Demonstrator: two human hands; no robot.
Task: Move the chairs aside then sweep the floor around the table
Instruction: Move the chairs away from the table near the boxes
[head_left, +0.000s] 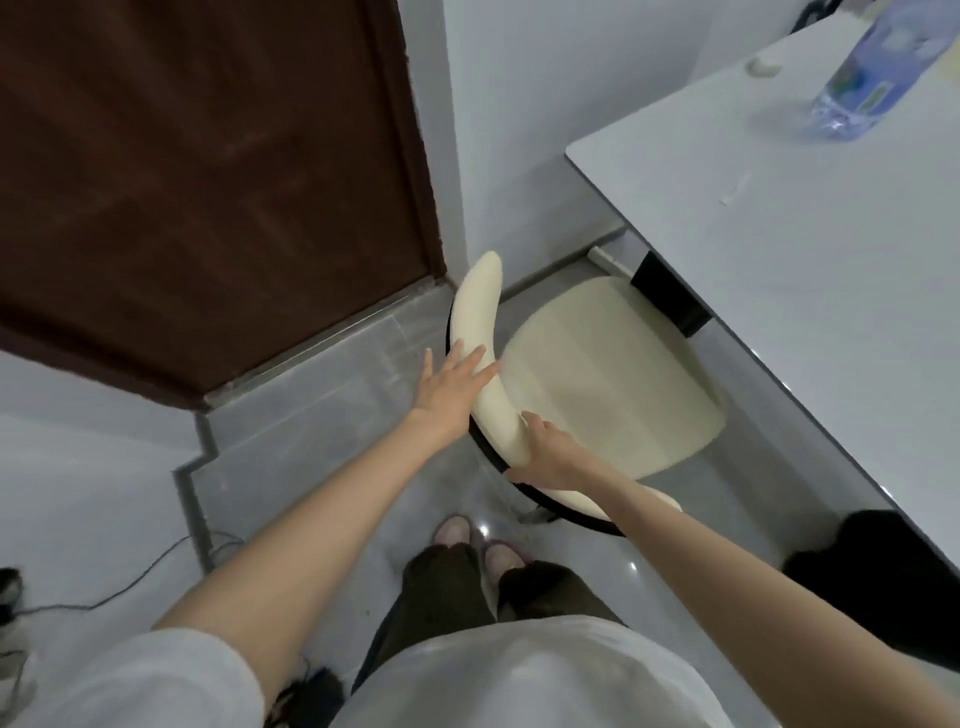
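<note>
A cream chair (608, 374) with a curved cream backrest on a black frame stands at the corner of the white table (810, 291), its seat partly tucked under the tabletop. My left hand (449, 392) lies flat against the outer side of the backrest, fingers spread. My right hand (548, 452) wraps over the lower stretch of the backrest, fingers curled over its top edge. No broom is in view.
A dark brown door (197, 182) and a white wall corner stand just behind the chair. A water bottle (872, 67) stands on the table. A dark object (883, 571) sits under the table's near edge. Cables (119, 587) trail on the floor at left. My feet (478, 540) are close to the chair.
</note>
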